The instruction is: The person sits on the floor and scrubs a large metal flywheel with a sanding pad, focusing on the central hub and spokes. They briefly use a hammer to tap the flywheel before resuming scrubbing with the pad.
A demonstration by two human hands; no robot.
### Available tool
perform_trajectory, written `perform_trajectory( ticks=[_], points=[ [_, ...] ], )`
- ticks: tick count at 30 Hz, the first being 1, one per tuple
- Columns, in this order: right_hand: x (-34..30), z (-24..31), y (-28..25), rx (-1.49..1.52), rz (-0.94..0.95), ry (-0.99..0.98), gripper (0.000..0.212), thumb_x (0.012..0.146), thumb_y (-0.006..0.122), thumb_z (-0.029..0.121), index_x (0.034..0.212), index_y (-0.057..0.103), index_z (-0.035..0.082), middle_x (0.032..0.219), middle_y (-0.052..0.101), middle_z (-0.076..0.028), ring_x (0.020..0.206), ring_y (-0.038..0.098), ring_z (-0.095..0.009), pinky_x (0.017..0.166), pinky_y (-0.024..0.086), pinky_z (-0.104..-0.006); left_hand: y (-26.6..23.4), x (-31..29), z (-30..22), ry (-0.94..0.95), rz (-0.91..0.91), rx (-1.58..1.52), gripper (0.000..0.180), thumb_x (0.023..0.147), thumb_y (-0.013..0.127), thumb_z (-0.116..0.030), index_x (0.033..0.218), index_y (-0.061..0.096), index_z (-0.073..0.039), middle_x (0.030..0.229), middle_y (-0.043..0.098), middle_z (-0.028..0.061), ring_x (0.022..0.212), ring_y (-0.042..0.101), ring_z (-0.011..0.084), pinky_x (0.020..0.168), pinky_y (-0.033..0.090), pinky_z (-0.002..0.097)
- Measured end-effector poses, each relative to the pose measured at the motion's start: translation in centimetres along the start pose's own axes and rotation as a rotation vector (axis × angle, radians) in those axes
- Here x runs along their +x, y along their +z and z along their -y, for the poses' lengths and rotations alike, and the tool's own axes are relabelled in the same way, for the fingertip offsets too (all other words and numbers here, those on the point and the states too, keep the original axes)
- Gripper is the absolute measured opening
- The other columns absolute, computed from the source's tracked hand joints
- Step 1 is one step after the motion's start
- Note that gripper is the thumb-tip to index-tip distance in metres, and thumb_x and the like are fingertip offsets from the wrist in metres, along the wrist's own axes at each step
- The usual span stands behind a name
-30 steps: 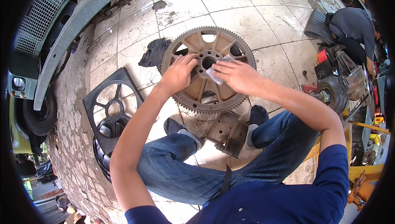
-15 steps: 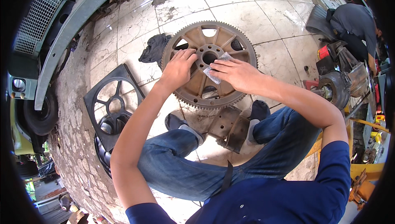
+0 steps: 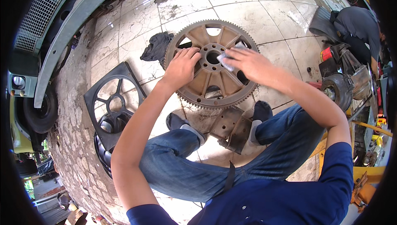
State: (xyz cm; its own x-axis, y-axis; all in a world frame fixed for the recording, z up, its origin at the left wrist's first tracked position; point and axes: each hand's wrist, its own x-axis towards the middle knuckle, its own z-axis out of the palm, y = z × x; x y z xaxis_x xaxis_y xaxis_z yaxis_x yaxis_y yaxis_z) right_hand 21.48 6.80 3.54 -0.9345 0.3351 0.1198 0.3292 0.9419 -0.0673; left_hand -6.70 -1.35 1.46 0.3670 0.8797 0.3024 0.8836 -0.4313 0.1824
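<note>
A large rusty-brown gear wheel [image 3: 211,94], with teeth round its rim, spokes and a bored hub, lies before me. My left hand [image 3: 183,64] grips it left of the hub, fingers bent over the spokes. Under the fingers of my right hand [image 3: 250,64] is a thin grey speckled sheet [image 3: 226,62], held against the wheel just right of the hub. Whether it is cloth or abrasive paper I cannot tell. Below the wheel's near edge, a brown metal block with holes [image 3: 231,129] sits between my feet.
A black crumpled cloth [image 3: 156,46] touches the tiled floor left of the wheel. A black fan shroud [image 3: 103,88] lies further left, near a vehicle's grey bumper [image 3: 66,39]. At right are a greasy axle assembly [image 3: 341,88] and a crouching person [image 3: 357,26].
My right hand has moved right and slightly up with the grey sheet, uncovering more of the hub. My left hand has stayed on the wheel, which sits a little further right in view.
</note>
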Motion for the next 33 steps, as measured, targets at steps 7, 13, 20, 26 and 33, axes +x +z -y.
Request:
perform_trajectory(
  ticks=[7,13,20,26,33],
  points=[
    [0.5,-1.0,0.3,0.010,-0.019,0.060,0.061,0.084,0.051,-0.005,0.141,0.055,0.015,0.150,0.048,-0.008,0.139,0.045,-0.027,0.118,0.036,-0.0394,0.1,0.0,0.1,-0.003,0.012,0.002,0.039,0.078,0.053,0.005,0.116,0.058,-0.002,0.134,0.055,0.0148,0.124,0.053,0.0351,0.107,0.043,0.0451],
    [0.6,0.2,0.6,-0.062,-0.020,-0.003,0.055,0.087,0.053,-0.003,0.139,0.056,0.013,0.148,0.050,-0.011,0.138,0.045,-0.028,0.117,0.038,-0.0429,0.0,0.0,0.2,0.012,-0.004,0.010,0.036,0.080,0.054,0.002,0.115,0.057,-0.003,0.132,0.056,0.0153,0.124,0.053,0.0341,0.108,0.042,0.0453],
    [0.5,0.8,0.7,-0.086,-0.029,0.090,0.052,0.088,0.054,-0.002,0.137,0.058,0.014,0.148,0.051,-0.008,0.138,0.045,-0.027,0.113,0.040,-0.0444,0.1,-0.1,0.1,0.001,0.003,0.005,0.033,0.082,0.054,0.000,0.115,0.056,-0.003,0.131,0.057,0.0153,0.123,0.053,0.0342,0.108,0.042,0.0459],
    [0.8,-1.0,1.2,-0.074,-0.090,0.149,0.057,0.087,0.053,-0.001,0.142,0.055,0.016,0.147,0.053,-0.005,0.137,0.047,-0.025,0.114,0.039,-0.0438,0.0,0.0,-0.1,-0.007,0.006,0.017,0.036,0.079,0.054,0.004,0.114,0.057,-0.002,0.133,0.056,0.0148,0.124,0.053,0.0341,0.107,0.043,0.0451],
    [0.2,2.1,1.7,-0.019,-0.106,-0.078,0.045,0.091,0.051,0.008,0.136,0.057,0.009,0.143,0.056,-0.007,0.136,0.049,-0.024,0.116,0.037,-0.0419,0.2,-0.7,-0.5,-0.003,-0.007,0.007,0.038,0.078,0.054,0.005,0.115,0.058,-0.002,0.133,0.057,0.0150,0.124,0.053,0.0343,0.106,0.043,0.0444]
  ],
)
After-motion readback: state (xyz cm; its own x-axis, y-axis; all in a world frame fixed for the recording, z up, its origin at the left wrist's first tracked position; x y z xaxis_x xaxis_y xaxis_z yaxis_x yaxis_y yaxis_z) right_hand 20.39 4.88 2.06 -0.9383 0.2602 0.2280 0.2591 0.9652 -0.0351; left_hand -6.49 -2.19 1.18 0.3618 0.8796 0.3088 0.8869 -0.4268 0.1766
